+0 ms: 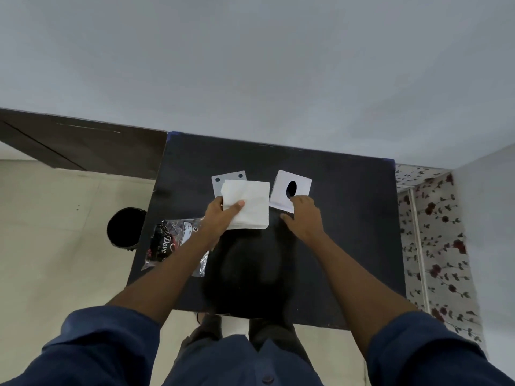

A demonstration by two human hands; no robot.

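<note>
A stack of white paper napkins (250, 201) lies on the black table (348, 218). My left hand (220, 215) grips its near left corner, thumb on top. Under the stack's far edge a white flat plate with two dark holes (229, 177) peeks out. To the right lies a white square box lid with an oval opening (289, 189), tilted. My right hand (302, 215) holds its near edge with curled fingers, thumb spread toward the table.
A clear plastic bag with a dark Dove packet (170, 243) lies at the table's left edge under my left forearm. A black round bin (125, 228) stands on the tiled floor to the left. A floral cloth (434, 246) hangs on the right.
</note>
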